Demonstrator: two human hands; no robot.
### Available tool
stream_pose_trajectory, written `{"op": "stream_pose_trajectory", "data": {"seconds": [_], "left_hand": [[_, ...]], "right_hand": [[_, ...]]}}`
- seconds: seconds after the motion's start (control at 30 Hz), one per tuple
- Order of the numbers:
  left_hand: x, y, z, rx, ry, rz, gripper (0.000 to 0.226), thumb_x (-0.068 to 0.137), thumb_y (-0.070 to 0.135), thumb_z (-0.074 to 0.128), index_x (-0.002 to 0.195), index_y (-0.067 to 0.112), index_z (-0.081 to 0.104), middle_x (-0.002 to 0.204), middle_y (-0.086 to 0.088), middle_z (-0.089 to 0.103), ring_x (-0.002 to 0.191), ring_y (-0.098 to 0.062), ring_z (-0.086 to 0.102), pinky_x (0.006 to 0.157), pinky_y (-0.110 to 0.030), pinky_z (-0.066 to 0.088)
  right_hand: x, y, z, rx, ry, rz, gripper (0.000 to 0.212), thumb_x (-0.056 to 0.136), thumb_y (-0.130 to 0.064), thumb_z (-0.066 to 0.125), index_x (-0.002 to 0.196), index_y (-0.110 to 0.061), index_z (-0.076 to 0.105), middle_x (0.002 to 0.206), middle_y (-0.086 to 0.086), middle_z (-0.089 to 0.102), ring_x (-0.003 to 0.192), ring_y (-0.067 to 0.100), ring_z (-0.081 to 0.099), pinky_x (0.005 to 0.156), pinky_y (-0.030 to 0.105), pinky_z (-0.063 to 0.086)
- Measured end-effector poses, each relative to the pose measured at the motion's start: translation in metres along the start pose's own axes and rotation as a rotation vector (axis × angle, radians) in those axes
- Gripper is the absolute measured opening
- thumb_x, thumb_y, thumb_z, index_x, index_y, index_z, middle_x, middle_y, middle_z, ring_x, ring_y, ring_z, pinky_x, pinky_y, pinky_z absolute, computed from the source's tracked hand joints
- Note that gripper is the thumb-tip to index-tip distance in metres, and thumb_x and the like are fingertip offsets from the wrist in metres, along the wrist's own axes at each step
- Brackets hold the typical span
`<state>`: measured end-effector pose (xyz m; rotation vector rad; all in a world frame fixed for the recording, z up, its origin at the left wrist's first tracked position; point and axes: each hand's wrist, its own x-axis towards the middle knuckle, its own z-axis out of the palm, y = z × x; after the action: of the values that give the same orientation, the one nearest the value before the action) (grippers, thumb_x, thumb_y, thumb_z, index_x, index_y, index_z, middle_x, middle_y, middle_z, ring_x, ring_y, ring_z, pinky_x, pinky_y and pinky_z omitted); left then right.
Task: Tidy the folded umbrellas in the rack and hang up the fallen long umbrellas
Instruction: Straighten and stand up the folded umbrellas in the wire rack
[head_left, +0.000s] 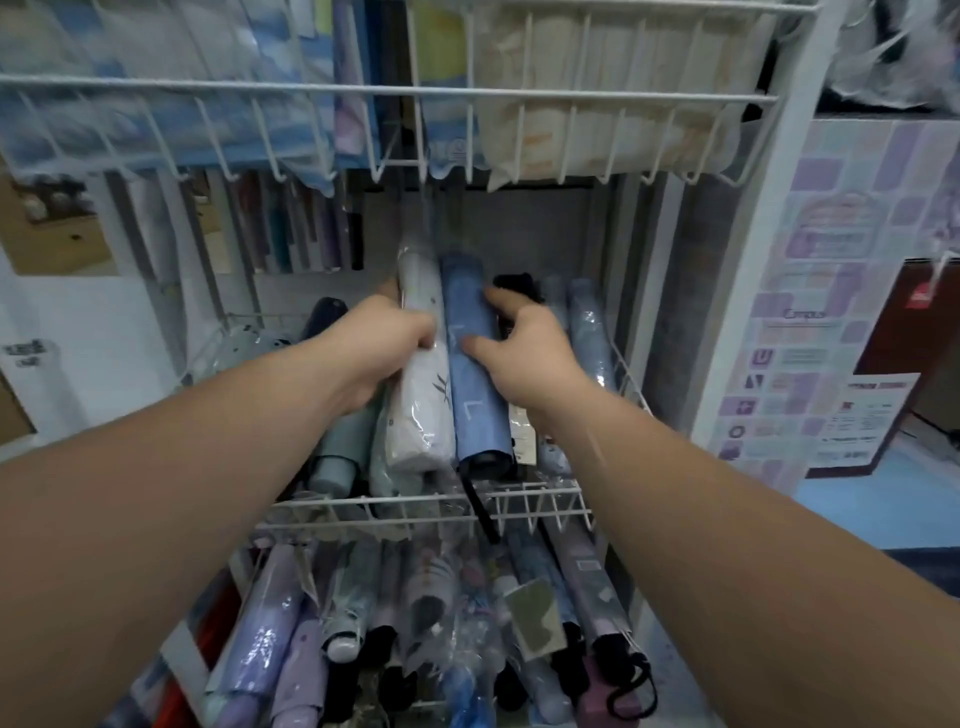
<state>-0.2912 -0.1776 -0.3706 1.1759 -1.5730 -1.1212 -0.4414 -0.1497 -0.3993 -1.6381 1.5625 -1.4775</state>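
Middle basket (415, 506) of a white wire rack (769, 270), both arms reaching in from the near edge. Folded umbrellas lie lengthwise, handles toward the basket's front rail.

Left hand (379, 348): grip clenched around the white umbrella (423, 415), fingers curled over its left flank, thumb side hidden behind the sleeve wrap. The white umbrella sits near the centre of the basket, in clear plastic, with a small leaf print showing.

Right hand (524, 343): grip loose, fingers spread, thumb pressed on the top of the blue umbrella (475, 374), remaining fingers lying over its right side toward a black umbrella (514, 286) at the back. Not a full grasp; the hand rests on it.

Blue umbrella lies touching the white one, on its right, parallel to it.

Left of the white umbrella: pale green umbrellas (337, 457) toward the basket's front left corner. Right edge: light blue wrapped umbrellas (587, 332) against the side wire.

Lower basket (519, 649) below holds many more folded umbrellas, lilac, blue and black. Upper basket (389, 91) above holds flat packaged goods.
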Motion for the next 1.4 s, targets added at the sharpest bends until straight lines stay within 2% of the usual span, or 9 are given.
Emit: {"op": "stream_pose_trajectory", "data": {"seconds": [0.1,0.3,0.37,0.5,0.7,0.87,1.0,1.13,1.4], "left_hand": [[-0.002,-0.016,-0.026,0.158,0.002,0.049,0.086,0.083,0.013,0.072,0.156,0.023,0.029,0.129,0.004,0.059,0.107,-0.018,0.065,0.088,-0.031,0.054],[0.01,-0.036,-0.07,0.681,0.12,0.207,0.072,0.093,0.029,0.066,0.156,0.017,0.033,0.16,-0.004,0.037,0.141,-0.022,0.041,0.103,-0.017,0.031],[0.013,-0.043,-0.083,0.825,0.076,0.209,0.073,0.093,0.044,0.063,0.155,0.019,0.035,0.161,-0.007,0.036,0.146,-0.027,0.036,0.116,-0.028,0.029],[0.01,-0.061,-0.109,1.063,0.023,0.095,0.085,0.085,0.071,0.042,0.158,0.033,0.024,0.166,-0.007,0.024,0.151,-0.033,0.023,0.121,-0.047,0.026],[-0.004,-0.069,-0.117,1.068,0.017,0.136,0.084,0.082,0.078,0.028,0.157,0.041,0.019,0.166,-0.011,0.021,0.15,-0.038,0.023,0.118,-0.053,0.028],[-0.014,-0.037,-0.077,0.995,0.085,0.352,0.066,0.093,0.052,0.055,0.151,0.024,0.04,0.153,-0.017,0.041,0.139,-0.04,0.039,0.114,-0.047,0.035],[-0.019,-0.011,-0.022,0.859,-0.025,0.432,0.062,0.096,0.041,0.059,0.151,0.023,0.041,0.151,-0.013,0.044,0.141,-0.031,0.038,0.116,-0.038,0.032],[-0.009,-0.007,0.032,0.748,-0.151,0.374,0.061,0.096,0.038,0.06,0.152,0.028,0.037,0.151,-0.012,0.045,0.137,-0.028,0.044,0.112,-0.032,0.036],[0.043,-0.017,0.08,0.827,-0.207,0.255,0.067,0.094,0.033,0.062,0.154,0.035,0.03,0.154,-0.01,0.04,0.138,-0.029,0.042,0.113,-0.032,0.036]], "right_hand": [[0.003,0.005,0.028,-0.027,0.023,0.023,0.052,0.087,-0.016,0.074,0.137,-0.014,0.059,0.127,0.002,0.065,0.112,0.017,0.062,0.099,0.031,0.051],[0.018,-0.005,0.079,0.023,0.069,0.086,0.031,0.083,-0.018,0.076,0.114,-0.018,0.073,0.103,0.003,0.075,0.095,0.018,0.07,0.083,0.027,0.055],[0.021,-0.015,0.092,-0.004,0.034,0.068,0.032,0.087,-0.016,0.072,0.119,-0.014,0.072,0.111,0.005,0.073,0.099,0.017,0.068,0.081,0.02,0.05],[0.014,-0.021,0.116,-0.063,-0.084,-0.004,0.033,0.088,-0.011,0.069,0.12,-0.008,0.072,0.121,0.008,0.072,0.114,0.022,0.065,0.103,0.037,0.05],[0.006,-0.011,0.102,-0.017,-0.113,-0.063,0.036,0.09,0.001,0.062,0.125,-0.001,0.068,0.123,0.008,0.07,0.115,0.018,0.065,0.106,0.029,0.048],[-0.001,0.016,0.04,-0.116,0.073,-0.004,0.031,0.09,-0.01,0.065,0.119,-0.011,0.072,0.113,-0.002,0.073,0.105,0.012,0.068,0.102,0.032,0.052],[-0.014,0.037,-0.024,-0.387,0.168,0.105,0.035,0.091,-0.018,0.064,0.125,-0.015,0.068,0.124,0.005,0.068,0.112,0.02,0.064,0.09,0.017,0.043],[-0.017,0.054,-0.063,-0.532,0.149,0.215,0.05,0.091,-0.026,0.062,0.14,-0.018,0.056,0.142,0.014,0.05,0.125,0.033,0.054,0.108,0.034,0.043],[-0.009,0.059,-0.062,-0.558,0.017,0.274,0.06,0.095,-0.011,0.052,0.152,-0.017,0.037,0.16,0.011,0.023,0.141,0.034,0.038,0.115,0.036,0.035]]}}
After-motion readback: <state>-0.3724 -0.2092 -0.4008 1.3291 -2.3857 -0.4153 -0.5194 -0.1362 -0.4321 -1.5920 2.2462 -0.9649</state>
